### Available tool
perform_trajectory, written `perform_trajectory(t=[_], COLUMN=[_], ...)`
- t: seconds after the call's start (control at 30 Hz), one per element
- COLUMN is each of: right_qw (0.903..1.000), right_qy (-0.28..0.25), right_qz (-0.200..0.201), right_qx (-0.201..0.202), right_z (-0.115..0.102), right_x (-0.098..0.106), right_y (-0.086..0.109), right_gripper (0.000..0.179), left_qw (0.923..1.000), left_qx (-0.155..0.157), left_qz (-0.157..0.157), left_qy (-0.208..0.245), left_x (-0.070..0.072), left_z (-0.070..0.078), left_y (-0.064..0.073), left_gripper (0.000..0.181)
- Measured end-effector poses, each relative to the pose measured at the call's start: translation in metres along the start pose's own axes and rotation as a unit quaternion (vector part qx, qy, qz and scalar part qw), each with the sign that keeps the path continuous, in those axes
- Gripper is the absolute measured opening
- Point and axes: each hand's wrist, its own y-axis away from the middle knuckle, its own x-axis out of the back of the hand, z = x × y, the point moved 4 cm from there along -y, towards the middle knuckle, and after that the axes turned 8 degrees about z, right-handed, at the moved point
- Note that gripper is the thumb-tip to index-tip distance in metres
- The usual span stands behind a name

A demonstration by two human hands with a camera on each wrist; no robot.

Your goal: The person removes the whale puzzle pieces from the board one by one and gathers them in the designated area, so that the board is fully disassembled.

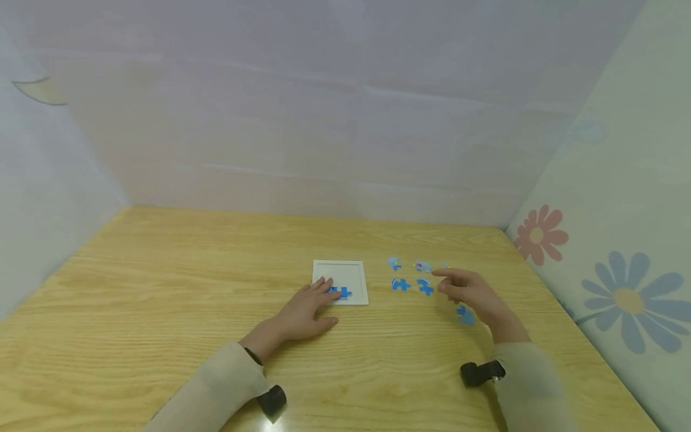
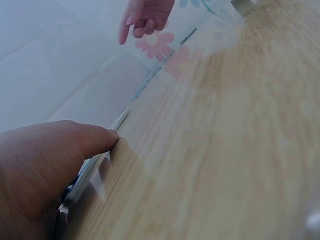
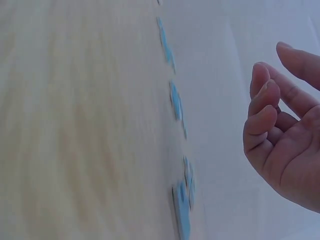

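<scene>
My left hand (image 1: 306, 313) rests on a white square puzzle tray (image 1: 353, 273), fingers spread over its lower left part. Joined blue jigsaw pieces (image 1: 344, 293) lie in the tray's bottom row, partly hidden by those fingers. In the left wrist view, the thumb (image 2: 92, 140) touches the table beside the tray's edge. My right hand (image 1: 477, 294) hovers above the table, beside a blue jigsaw piece with a white patch (image 1: 425, 287). The right wrist view shows that hand (image 3: 290, 130) with loosely bent fingers and nothing between them.
More loose jigsaw pieces lie right of the tray: a blue-and-white one (image 1: 400, 285), light blue ones (image 1: 394, 263) (image 1: 423, 266) behind, a small yellowish one (image 1: 448, 265), and a blue one (image 1: 465, 316) under my right wrist. Pale cloth walls (image 1: 324, 138) enclose the wooden table (image 1: 189, 270).
</scene>
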Motion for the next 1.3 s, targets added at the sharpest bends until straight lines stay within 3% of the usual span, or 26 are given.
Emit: perform_trajectory(t=[0.5, 0.77, 1.13, 1.3], right_qw=[0.9976, 0.9970, 0.9969, 0.9978], right_qy=[-0.047, -0.020, -0.050, -0.042], right_qz=[-0.041, -0.068, -0.061, -0.051], right_qx=[0.031, 0.033, 0.009, -0.008], right_z=[-0.024, -0.032, -0.038, -0.053], right_x=[-0.058, -0.088, -0.115, -0.123], right_y=[-0.040, -0.052, -0.062, -0.056], right_gripper=[0.038, 0.034, 0.033, 0.030], left_qw=[0.9998, 0.9998, 0.9983, 0.9967], left_qx=[0.009, 0.013, 0.010, 0.009], left_qz=[0.000, 0.001, -0.038, -0.058], left_qy=[0.016, 0.013, -0.043, -0.056], left_x=[0.000, 0.009, 0.018, 0.017], left_z=[0.000, -0.001, -0.004, -0.004], left_y=[-0.002, 0.003, 0.012, 0.016], left_gripper=[0.052, 0.056, 0.065, 0.069])
